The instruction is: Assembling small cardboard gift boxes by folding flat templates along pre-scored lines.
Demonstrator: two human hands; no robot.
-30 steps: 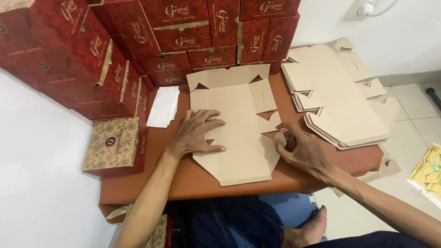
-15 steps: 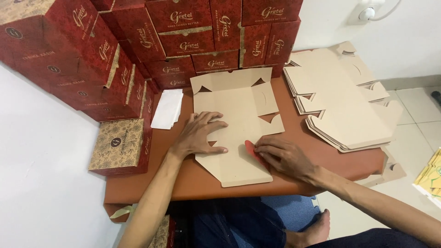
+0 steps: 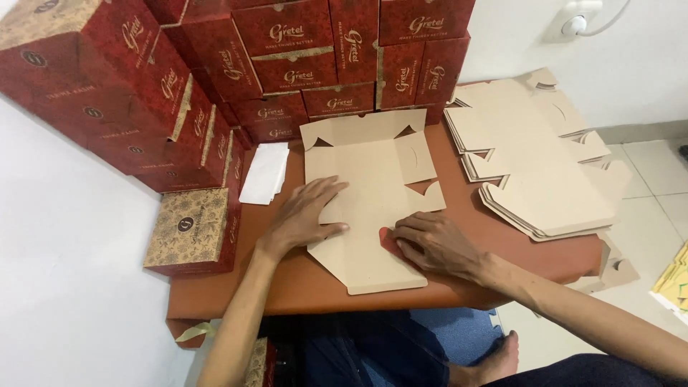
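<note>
On the low brown table (image 3: 322, 287), a flat cardboard box blank (image 3: 365, 179) lay printed side down, its far edge close to the wall of stacked red boxes (image 3: 301, 57). The left hand (image 3: 304, 215) rested flat on the blank's left half, fingers spread and open, pinning it down. The right hand (image 3: 433, 244) pressed on the blank's right edge with fingers bent, pushing a side flap over so that a strip of its red printed face (image 3: 389, 242) showed beneath the fingertips. A second earlier that hand had sat further right, at the edge of the still-flat flap; half a second earlier the red strip had begun to appear, and by now the flap was folded further inward, so the first crease looked to be under way rather than finished. A pile of unfolded blanks (image 3: 537, 172) sat just to the right, a finished patterned box (image 3: 193, 229) at the left, and a white paper (image 3: 265, 172) beside the blank.
</note>
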